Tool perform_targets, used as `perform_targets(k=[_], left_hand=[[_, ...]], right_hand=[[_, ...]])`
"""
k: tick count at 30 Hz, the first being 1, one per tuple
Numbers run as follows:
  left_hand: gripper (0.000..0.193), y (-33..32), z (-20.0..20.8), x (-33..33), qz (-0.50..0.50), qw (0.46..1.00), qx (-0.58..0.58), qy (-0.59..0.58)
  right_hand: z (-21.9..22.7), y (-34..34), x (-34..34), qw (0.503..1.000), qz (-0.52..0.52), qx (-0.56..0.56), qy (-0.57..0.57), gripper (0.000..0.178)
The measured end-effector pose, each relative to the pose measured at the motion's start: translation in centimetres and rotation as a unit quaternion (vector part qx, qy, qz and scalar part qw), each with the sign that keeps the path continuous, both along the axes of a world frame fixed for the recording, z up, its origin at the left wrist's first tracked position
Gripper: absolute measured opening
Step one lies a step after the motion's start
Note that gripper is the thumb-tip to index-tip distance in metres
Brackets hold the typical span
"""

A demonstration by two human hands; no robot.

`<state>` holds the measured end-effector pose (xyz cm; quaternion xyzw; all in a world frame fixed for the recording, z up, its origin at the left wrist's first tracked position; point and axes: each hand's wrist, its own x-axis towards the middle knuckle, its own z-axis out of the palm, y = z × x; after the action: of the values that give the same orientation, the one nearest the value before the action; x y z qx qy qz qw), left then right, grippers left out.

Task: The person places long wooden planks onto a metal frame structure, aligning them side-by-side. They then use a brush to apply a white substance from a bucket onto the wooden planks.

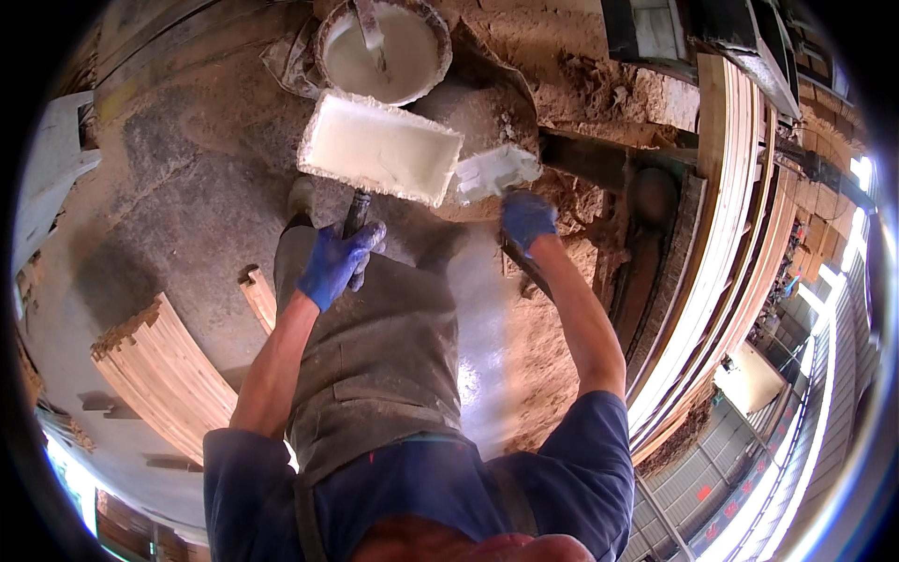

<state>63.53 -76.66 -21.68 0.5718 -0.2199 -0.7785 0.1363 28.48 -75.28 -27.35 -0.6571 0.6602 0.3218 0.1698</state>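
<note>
Dark blue sleeves and a grey-brown work apron fill the lower middle of the view, seen from above. Both of the person's forearms reach up and away from the body, each ending in a blue glove.

Their left hand is closed tight around a dark handle. That handle carries a flat rectangular board coated in thick white plaster, held tilted just above the hand.

Their right hand grips a smaller flat tool smeared with the same white plaster. The fingers curl on its near end, though how firmly they close cannot be told. This tool's edge meets the right end of the board.

Beyond the board sits a round bucket holding white plaster, with a stirring tool standing in it. Below lies a dusty grey concrete floor. Stacked pale wooden planks lie at the left, and long wooden boards curve along the right.
</note>
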Motion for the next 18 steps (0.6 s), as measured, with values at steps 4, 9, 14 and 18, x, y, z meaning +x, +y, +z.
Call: perform_targets(k=[4, 9, 14, 18], left_hand=[[0.028, 0.0, 0.1, 0.9, -0.027, 1.000, 0.005, 0.000], [0.029, -0.2, -0.4, 0.8, -0.045, 0.999, 0.027, -0.003], [0.029, 0.5, -0.5, -0.2, -0.021, 0.999, 0.034, -0.007], [0.030, 0.8, -1.8, -1.1, -0.017, 1.000, 0.022, -0.008]], right_hand=[[-6.5, 0.0, -8.3, 0.998, 0.031, -0.048, -0.017, 0.025], [-8.6, 0.8, -5.2, 0.992, 0.069, -0.097, -0.037, 0.024], [0.4, 0.2, -0.2, 0.991, -0.049, -0.060, -0.108, 0.022], [12.7, 0.2, 0.6, 0.962, -0.186, -0.151, -0.135, 0.026]])
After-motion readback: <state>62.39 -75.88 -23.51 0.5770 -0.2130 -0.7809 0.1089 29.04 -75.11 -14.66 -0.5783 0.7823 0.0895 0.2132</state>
